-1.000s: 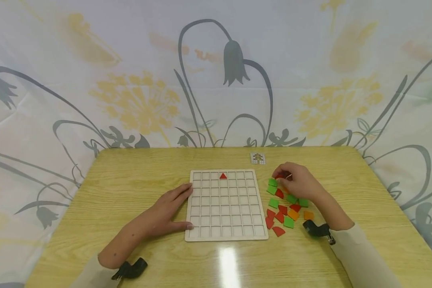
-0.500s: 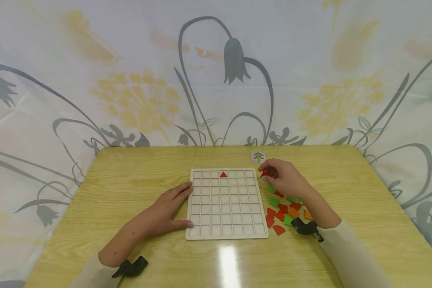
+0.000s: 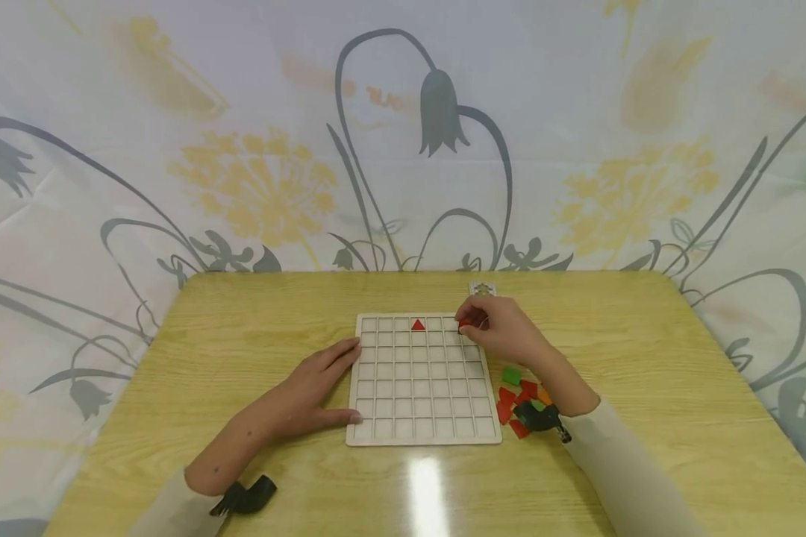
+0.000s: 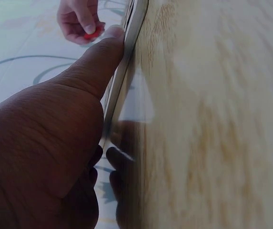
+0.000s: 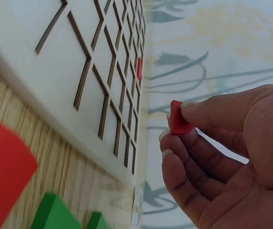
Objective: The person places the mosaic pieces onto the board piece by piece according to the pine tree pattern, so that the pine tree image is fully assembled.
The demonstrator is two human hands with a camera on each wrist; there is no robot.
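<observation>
A white grid board (image 3: 403, 388) lies on the table, with a red triangle (image 3: 418, 325) in its top row. My left hand (image 3: 312, 388) rests along the board's left edge, thumb and fingers extended against it. Above the board's top right corner, my right hand (image 3: 504, 328) pinches a red tile (image 5: 178, 118) between thumb and fingers; the right wrist view shows it held clear of the board. The tile's full outline is partly hidden by the fingers. In the left wrist view the left thumb (image 4: 98, 57) touches the board's rim.
Loose red tiles (image 3: 506, 397), a green tile (image 3: 512, 375) and others lie right of the board, partly covered by the right forearm. A small patterned card (image 3: 482, 288) lies behind the board. A floral cloth (image 3: 255, 134) hangs beyond the table (image 3: 255, 313).
The right hand has picked a red tile from the loose pieces and carried it left, over the board's top right corner. The left hand has stayed at the board's edge.
</observation>
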